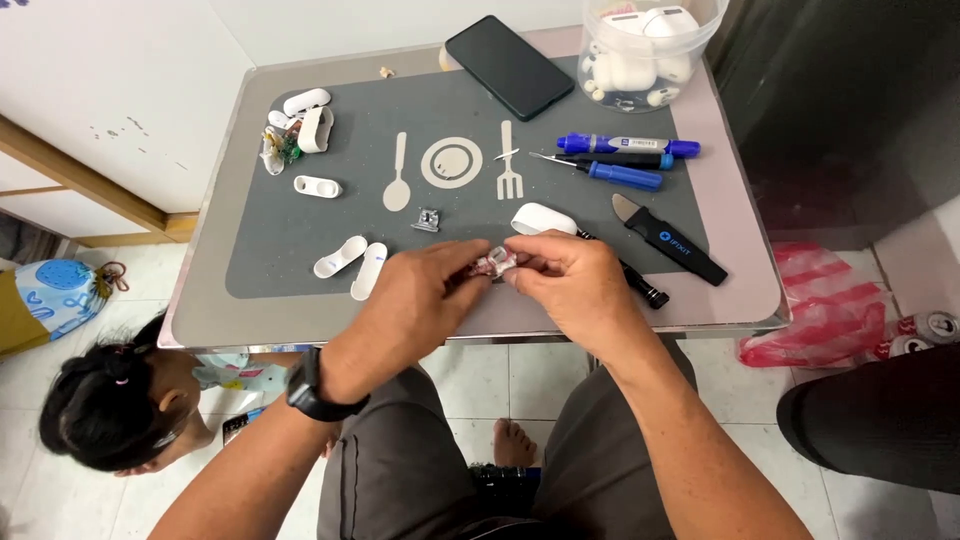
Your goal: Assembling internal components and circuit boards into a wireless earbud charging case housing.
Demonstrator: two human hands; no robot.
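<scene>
My left hand (415, 305) and my right hand (575, 285) meet at the table's front edge. Together they pinch a small pinkish-white part (492, 264) between their fingertips. A white earbud-case half (542, 218) lies just beyond my right hand. Two white case shells (352, 263) lie on the grey mat (300, 230) left of my left hand. A small metal clip (427, 219) sits just past my fingers. A black watch is on my left wrist.
On the mat lie a black phone (508, 66), a blue marker (630, 146), a blue screwdriver (610, 173), a black pry tool (668, 240) and more white case parts (300, 125). A clear tub (645, 45) of white cases stands at the back right. A person (110, 400) crouches on the floor, lower left.
</scene>
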